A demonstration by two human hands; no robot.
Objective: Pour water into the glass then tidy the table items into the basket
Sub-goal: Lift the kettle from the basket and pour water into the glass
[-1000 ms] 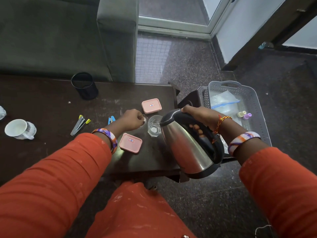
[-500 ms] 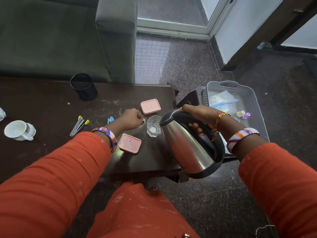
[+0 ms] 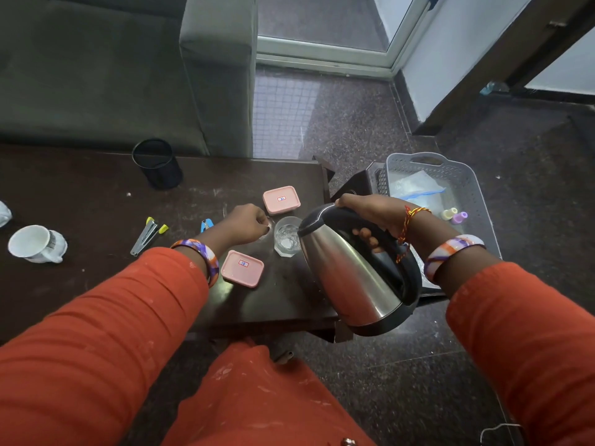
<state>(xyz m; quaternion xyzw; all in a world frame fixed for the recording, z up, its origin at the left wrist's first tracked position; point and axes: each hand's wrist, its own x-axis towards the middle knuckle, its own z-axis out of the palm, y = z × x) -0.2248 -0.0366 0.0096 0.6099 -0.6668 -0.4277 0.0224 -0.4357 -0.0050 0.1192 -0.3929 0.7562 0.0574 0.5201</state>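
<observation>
A clear glass stands on the dark table near its right end, with a little water in its bottom. My right hand grips the black handle of a steel kettle, which is tilted with its spout at the glass's right rim. My left hand is closed in a fist on the table, just left of the glass. A grey basket sits to the right of the table, behind my right wrist.
Two pink lidded boxes flank the glass. A stapler, a blue clip, a white mug and a black pen holder lie further left. The basket holds a plastic bag and small bottles.
Both hands and the tilted kettle keep about the same pose at the glass; only the view has shifted slightly.
</observation>
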